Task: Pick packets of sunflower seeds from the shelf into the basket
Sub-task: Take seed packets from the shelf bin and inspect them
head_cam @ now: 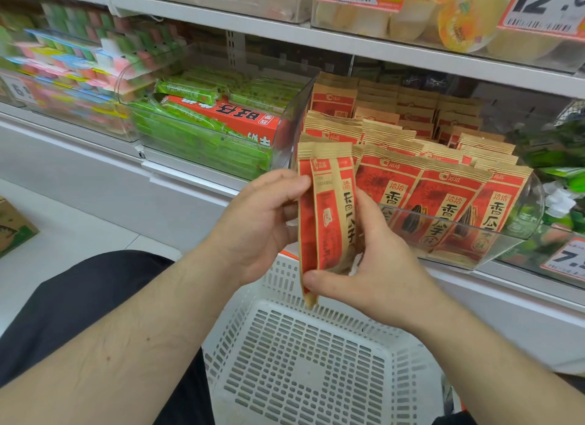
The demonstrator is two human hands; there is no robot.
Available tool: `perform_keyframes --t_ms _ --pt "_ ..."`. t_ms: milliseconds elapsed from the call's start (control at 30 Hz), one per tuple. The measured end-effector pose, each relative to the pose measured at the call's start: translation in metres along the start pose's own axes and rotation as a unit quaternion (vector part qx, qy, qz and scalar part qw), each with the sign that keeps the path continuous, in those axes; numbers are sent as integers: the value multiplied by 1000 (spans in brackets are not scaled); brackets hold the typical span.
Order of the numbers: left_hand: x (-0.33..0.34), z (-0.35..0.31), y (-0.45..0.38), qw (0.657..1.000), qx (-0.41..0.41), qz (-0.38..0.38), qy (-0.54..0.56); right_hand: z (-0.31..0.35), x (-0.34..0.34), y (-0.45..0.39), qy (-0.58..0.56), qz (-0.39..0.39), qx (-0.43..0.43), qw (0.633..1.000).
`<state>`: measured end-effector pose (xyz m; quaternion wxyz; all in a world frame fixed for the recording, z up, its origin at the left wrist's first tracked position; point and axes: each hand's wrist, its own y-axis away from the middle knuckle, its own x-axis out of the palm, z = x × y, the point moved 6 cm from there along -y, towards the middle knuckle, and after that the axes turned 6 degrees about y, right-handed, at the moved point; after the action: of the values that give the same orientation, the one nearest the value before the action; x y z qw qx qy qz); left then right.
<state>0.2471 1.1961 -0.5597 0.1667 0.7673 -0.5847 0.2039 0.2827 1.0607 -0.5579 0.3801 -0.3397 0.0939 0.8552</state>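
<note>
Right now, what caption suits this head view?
Both hands hold sunflower seed packets above an empty white basket.

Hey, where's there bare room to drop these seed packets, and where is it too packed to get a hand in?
The white basket floor is bare from wall to wall, right beneath the held seed packets that the left hand and right hand grip. White floor lies free left of the basket, beside the cardboard box. The clear bin of seed packets is crammed.

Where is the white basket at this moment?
In the head view, the white basket sits low at centre, below the shelf, directly under the seed packets held by the left hand and right hand.
</note>
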Motion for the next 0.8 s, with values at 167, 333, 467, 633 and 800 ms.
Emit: perform_keyframes --t_ms 167,333,467,633,800 --pt "0 -5 4 995 58 -30 -79 -5 -4 -1 83 -40 29 995" --pt "-4 -10 4 991 57 -74 -97 -11 -9 -1 110 -24 72 991" --pt "-5 -9 4 991 35 -68 -105 -19 -20 -6 -26 -87 87 992" --pt "2 -1 5 993 3 -34 -116 -19 -31 -10 -193 -150 87 966" --pt "1 -2 5 993 -4 -32 -113 -17 -32 -9 -255 -136 80 954"
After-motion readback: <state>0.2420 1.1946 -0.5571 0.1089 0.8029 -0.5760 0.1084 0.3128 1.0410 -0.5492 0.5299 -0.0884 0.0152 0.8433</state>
